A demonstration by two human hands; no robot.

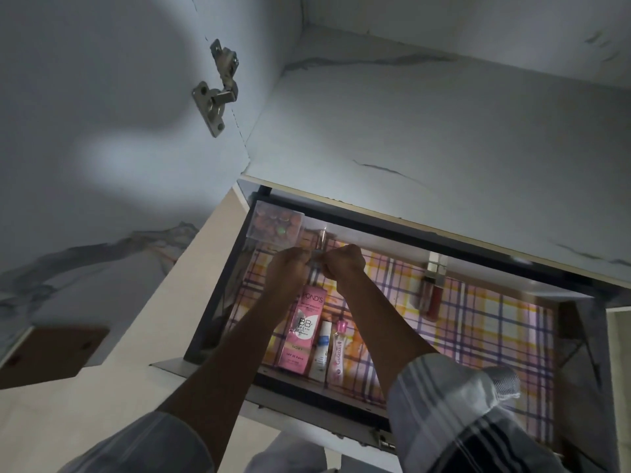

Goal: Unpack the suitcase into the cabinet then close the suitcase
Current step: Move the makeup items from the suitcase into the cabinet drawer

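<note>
Reaching forward, both hands pinch a small bottle.

Glossy marble-look cabinet, shiny metal hinge, checked cloth liner.

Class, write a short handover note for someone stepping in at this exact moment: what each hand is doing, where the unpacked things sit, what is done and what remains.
Left hand and right hand: both curled in a grip on one small item over the back of the open drawer; what the item is cannot be told.
Already in the drawer: pink Pond's box, white tube and pink Gulabari bottle side by side at the front left; clear box of small round items at the back left corner; red bottle at the back right.
Left to do: set the held item down. The suitcase is out of view, so its state is unknown; it must be closed at the end.
</note>
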